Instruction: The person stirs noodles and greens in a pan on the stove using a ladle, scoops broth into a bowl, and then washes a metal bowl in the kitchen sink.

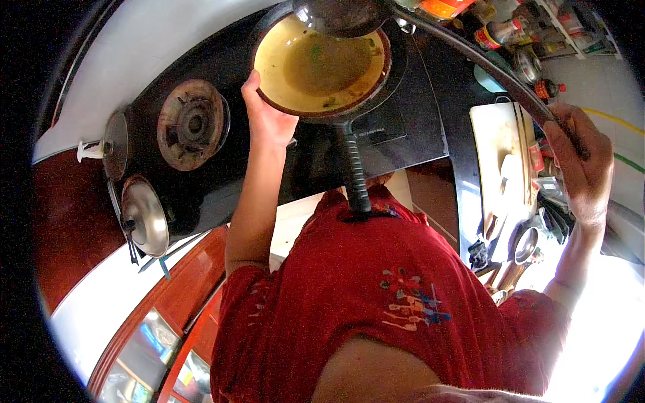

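Observation:
My left hand (270,119) grips the near left rim of a brown-rimmed bowl (269,70), with the thumb up over the edge. Inside the yellow bowl lies a thin brownish liquid with green bits. On the right, my right hand (583,160) is wrapped round the end of a long-handled metal ladle (342,15). The ladle's dark round head is over the bowl's far edge; whether it touches is unclear. Below the bowl is a pan, largely hidden, whose black ridged handle (353,164) points toward my body.
A rusty burner (193,125) sits on the black stovetop (376,131) at left. Two lids, a steel one (144,216) and a darker one (116,146), lie at its left edge. To the right are a cutting board (492,154), a small metal scoop (526,244) and several bottles.

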`<state>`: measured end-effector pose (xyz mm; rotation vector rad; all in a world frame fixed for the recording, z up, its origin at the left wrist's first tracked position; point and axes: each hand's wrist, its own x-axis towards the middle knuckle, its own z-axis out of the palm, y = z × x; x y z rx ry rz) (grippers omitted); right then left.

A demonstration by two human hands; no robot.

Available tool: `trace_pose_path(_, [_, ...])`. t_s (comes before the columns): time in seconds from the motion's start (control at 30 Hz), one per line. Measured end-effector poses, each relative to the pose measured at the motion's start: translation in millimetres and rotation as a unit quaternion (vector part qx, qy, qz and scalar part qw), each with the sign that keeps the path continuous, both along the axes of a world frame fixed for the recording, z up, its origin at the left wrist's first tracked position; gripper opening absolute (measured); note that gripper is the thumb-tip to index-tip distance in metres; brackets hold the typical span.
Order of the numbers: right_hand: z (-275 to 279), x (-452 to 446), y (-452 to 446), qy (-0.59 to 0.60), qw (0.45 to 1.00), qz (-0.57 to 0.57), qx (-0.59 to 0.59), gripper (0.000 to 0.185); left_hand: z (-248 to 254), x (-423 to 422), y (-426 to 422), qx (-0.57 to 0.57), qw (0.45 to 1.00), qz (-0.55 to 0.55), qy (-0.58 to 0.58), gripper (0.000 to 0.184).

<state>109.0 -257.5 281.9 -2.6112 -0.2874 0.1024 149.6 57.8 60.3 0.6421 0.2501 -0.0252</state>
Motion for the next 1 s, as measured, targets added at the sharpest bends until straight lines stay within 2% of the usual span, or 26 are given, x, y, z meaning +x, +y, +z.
trace_pose_path(0.1, [2, 1, 0, -0.005, 1.000, 0.013, -0.014, 0.013, 0, 1, -3, -0.046, 0.998, 0.018, 0.028, 0.056])
trace_pose_path(0.2, [6, -2, 7, 0.014, 1.000, -0.021, -0.003, 0.012, -1, 0, -9, -0.050, 0.998, 0.035, 0.021, 0.055])
trace_pose_path(0.3, [2, -3, 10, -0.008, 1.000, -0.002, 0.017, 0.014, 0, -2, -13, -0.039, 0.997, 0.063, 0.015, 0.055])
trace_pose_path(0.53, [-13, 2, 21, 0.121, 0.986, -0.051, 0.098, 0.024, 3, -5, -21, -0.020, 0.993, 0.113, -0.014, 0.056])
trace_pose_path(0.63, [-16, 18, 17, 0.234, 0.955, -0.079, 0.164, 0.027, 0, -5, -26, -0.006, 0.992, 0.120, -0.030, 0.057])
trace_pose_path(0.67, [-12, 24, 13, 0.288, 0.937, -0.063, 0.187, 0.033, 1, -5, -27, 0.000, 0.992, 0.120, -0.035, 0.057])
trace_pose_path(0.8, [-11, 23, 13, 0.288, 0.924, -0.107, 0.229, 0.035, -2, -5, -24, 0.037, 0.991, 0.116, -0.057, 0.058])
trace_pose_path(0.87, [-11, 20, 16, 0.276, 0.919, -0.134, 0.246, 0.035, 1, -7, -25, 0.015, 0.992, 0.113, -0.052, 0.061])
trace_pose_path(1.0, [8, 23, 26, 0.305, 0.923, -0.091, 0.215, 0.030, 2, -8, -28, -0.007, 0.993, 0.108, -0.037, 0.063])
